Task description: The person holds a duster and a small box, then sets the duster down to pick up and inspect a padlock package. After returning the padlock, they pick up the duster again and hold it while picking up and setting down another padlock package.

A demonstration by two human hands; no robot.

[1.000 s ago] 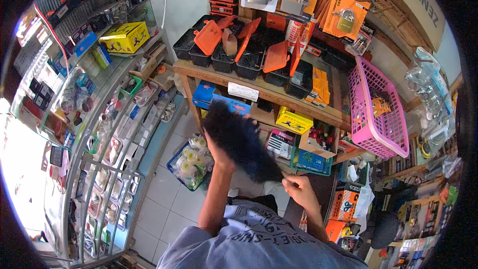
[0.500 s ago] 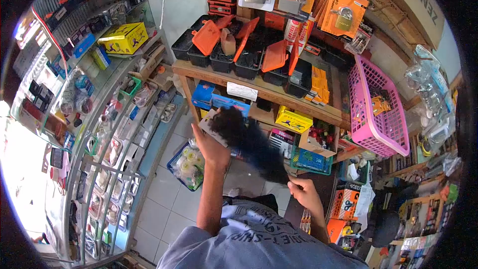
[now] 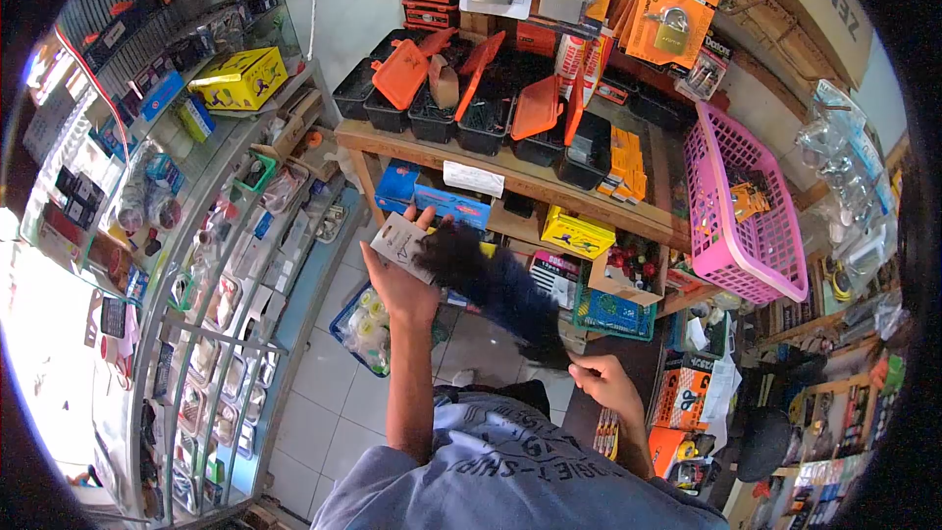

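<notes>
In my left hand (image 3: pixel 405 292) lies a pale grey card (image 3: pixel 397 241) with dark markings and a small hole near its top, the palm and fingers curled around its edges. A dark, fluffy duster (image 3: pixel 505 287) stretches across in front of my body. Its blurred tip overlaps the right part of the card. The other end is gripped by my right hand (image 3: pixel 605 383), fingers closed around it; the handle itself is mostly hidden.
A wooden shelf (image 3: pixel 510 169) ahead carries black bins with orange lids (image 3: pixel 400 75). Packaged padlocks (image 3: pixel 670 31) hang above. To the right stands a pink basket (image 3: pixel 699 172); a glass display case (image 3: pixel 211 275) runs along the left. A tub of packets (image 3: pixel 365 329) is on the tiled floor.
The duster's tip has shifted right and down across the card, uncovering more of its face. My left hand has tilted slightly and moved a little left; my right hand has hardly moved.
</notes>
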